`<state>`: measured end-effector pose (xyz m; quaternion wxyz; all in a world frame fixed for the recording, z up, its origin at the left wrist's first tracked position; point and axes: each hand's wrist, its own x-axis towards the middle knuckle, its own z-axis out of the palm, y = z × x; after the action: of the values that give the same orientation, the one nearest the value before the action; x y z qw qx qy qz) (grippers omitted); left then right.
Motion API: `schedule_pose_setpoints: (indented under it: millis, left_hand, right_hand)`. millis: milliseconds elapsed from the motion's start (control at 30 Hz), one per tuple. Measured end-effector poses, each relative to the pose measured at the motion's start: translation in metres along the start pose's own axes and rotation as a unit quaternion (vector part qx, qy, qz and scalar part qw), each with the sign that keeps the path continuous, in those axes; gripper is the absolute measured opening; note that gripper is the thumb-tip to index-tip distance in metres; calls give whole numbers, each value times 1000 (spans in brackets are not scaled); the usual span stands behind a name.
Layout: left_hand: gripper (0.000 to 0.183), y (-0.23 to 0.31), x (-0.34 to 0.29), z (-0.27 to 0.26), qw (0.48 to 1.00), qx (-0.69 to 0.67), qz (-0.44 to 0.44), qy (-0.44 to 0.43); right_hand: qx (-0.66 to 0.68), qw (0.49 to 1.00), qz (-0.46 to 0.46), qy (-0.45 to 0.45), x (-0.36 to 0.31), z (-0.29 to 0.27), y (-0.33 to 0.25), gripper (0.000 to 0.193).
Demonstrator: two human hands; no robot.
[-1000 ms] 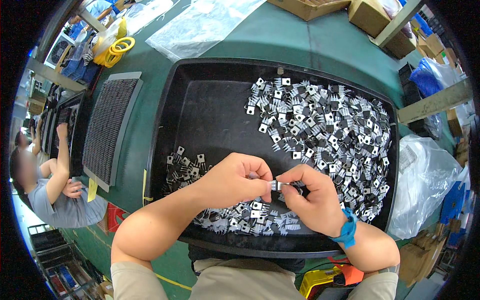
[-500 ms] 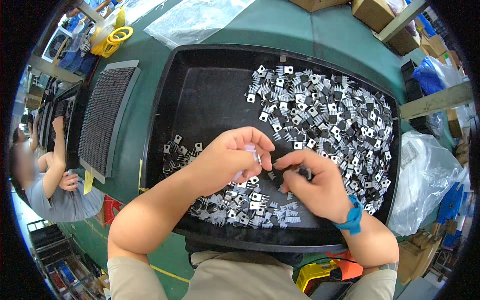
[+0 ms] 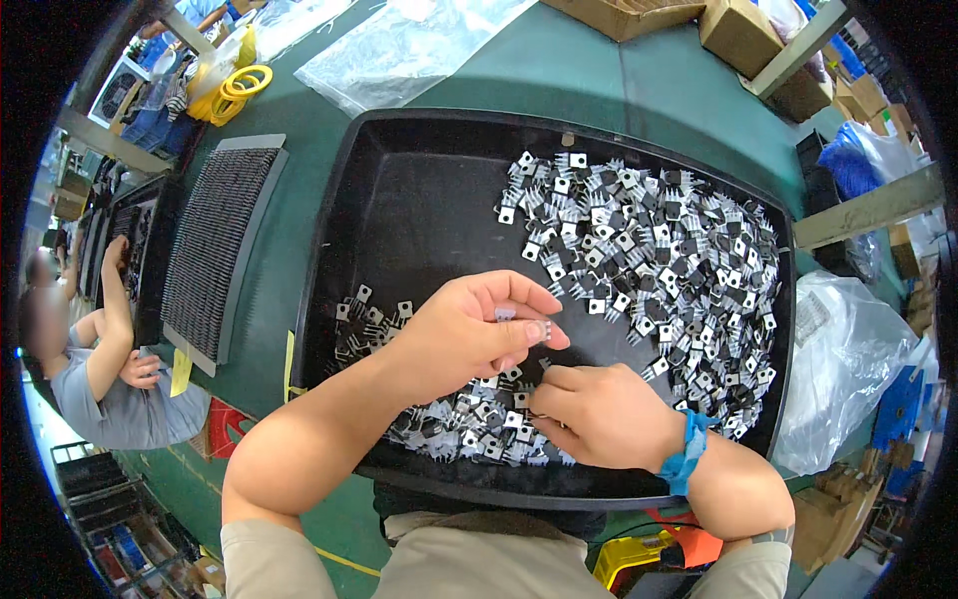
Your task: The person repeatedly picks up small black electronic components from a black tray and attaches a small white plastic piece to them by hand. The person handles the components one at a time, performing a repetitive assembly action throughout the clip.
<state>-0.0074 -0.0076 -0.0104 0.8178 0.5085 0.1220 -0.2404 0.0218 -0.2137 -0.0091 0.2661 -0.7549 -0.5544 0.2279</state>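
While the left hand pinches a small, translucent, toothed plastic piece between thumb and fingers above the rectangular black plastic tray, the right hand has dropped to the near pile of black-and-silver, three-legged components, so the two hands appear separately occupied. Compared with half a second earlier, the right hand lies lower, and the dark part then visible in it no longer shows; its fingers are curled, though whether they grip anything cannot be told.
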Motion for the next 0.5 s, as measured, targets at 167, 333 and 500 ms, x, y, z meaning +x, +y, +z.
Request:
schedule_pose_setpoints:
  millis: [167, 333, 500]
  left_hand:
    - [16, -5, 1, -3, 1000, -11, 0, 4]
    - [17, -4, 0, 1, 1000, 24, 17, 5]
    - [21, -2, 0, -2, 999, 27, 16, 4]
  right_hand:
    - [264, 949, 37, 170, -5, -8, -6, 16]
    - [168, 959, 87, 211, -9, -15, -5, 36]
    - [149, 958, 89, 229, -6, -8, -5, 39]
